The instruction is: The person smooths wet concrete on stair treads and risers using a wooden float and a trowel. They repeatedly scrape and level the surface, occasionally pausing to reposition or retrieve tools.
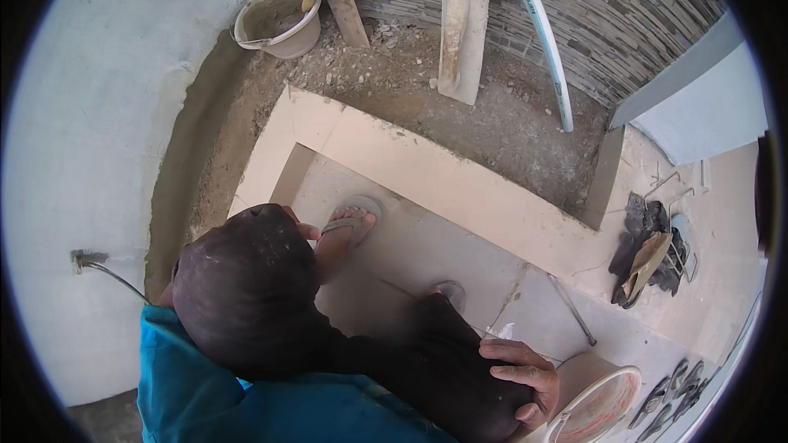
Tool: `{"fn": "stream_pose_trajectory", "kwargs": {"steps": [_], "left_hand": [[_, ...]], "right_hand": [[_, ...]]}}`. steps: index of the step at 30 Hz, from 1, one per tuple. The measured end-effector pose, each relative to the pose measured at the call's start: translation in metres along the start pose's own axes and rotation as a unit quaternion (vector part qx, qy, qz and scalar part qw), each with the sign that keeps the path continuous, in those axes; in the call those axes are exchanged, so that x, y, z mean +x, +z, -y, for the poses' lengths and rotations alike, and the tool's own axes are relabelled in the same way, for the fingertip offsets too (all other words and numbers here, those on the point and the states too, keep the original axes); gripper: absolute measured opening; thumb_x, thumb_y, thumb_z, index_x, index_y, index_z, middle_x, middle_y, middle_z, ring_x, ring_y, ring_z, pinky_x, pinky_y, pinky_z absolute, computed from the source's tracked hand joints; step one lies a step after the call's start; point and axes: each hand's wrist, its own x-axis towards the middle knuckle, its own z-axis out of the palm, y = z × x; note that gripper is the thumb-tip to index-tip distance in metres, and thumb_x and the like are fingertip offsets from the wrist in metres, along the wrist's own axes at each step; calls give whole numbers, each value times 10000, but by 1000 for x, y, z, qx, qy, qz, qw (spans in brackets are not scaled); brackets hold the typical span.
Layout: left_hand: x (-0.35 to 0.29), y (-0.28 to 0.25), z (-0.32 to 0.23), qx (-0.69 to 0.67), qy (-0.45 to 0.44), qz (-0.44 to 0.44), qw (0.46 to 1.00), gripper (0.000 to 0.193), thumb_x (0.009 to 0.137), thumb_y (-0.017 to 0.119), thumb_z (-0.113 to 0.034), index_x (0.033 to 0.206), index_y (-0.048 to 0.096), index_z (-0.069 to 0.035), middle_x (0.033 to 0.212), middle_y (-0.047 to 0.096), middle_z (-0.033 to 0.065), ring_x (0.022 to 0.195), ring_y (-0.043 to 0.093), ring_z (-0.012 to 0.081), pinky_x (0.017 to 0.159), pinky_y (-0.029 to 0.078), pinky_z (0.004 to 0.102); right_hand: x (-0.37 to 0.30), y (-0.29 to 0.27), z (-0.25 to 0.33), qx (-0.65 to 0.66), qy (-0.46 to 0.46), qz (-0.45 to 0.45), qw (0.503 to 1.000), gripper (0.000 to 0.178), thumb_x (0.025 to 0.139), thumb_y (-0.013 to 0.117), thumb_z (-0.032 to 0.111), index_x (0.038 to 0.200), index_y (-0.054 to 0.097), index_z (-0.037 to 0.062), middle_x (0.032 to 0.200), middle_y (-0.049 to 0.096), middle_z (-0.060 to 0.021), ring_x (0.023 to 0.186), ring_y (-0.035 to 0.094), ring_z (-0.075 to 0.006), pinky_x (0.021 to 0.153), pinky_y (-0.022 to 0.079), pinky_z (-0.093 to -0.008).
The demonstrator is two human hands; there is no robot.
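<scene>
My right hand (529,381) rests on my right knee in dark trousers (435,353). Its fingers are spread and it holds nothing that I can see. Close to its right side stands a pail (628,377) with a white rim and a reddish inside. My left hand (304,228) is mostly hidden behind my raised left knee (246,271). Only a few fingers show past the knee, stretched out above my shin, with no object visible in them. My sandalled left foot (351,226) is set on the pale tiled floor (468,254).
Beyond the peach tiled ledge (410,148) lies bare, stony soil (460,135). A mortar-stained bucket (291,41), wooden boards (464,33) and a white pipe (542,33) are there. To the right lie a dark bag (648,246), a metal rod (573,309) and several sandals (669,394).
</scene>
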Motion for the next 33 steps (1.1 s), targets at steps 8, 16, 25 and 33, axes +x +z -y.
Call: {"fn": "stream_pose_trajectory", "kwargs": {"steps": [8,16,25,33], "left_hand": [[-38,27,76,-14,76,8,997,402,1049,594,-307,937,776,34,952,770,143,882,744,230,824,571,326],[-27,4,47,153,215,-82,961,382,1039,611,-318,958,779,15,1001,772,124,926,739,221,846,561,325],[34,-61,76,29,267,-32,963,349,1027,596,-349,1089,763,-49,1101,758,61,1062,687,175,953,508,325],[10,-76,101,-238,290,84,923,412,1072,458,-348,1189,737,-69,1176,732,100,1163,631,224,1069,416,347]], "right_hand": [[85,-12,-30,94,64,257,960,723,950,612,558,1324,622,-61,1309,632,-295,1250,592,-437,1069,426,-539],[149,19,-64,-246,404,239,848,380,921,736,220,1238,711,12,1145,755,-135,1115,694,-249,1022,490,-376],[199,64,-33,-120,673,107,722,330,906,750,175,1181,694,1,1115,731,-126,1077,670,-192,984,503,-349],[297,147,-46,-421,604,316,598,316,962,642,252,958,631,-64,873,678,-187,908,673,-290,887,547,-394]]}}
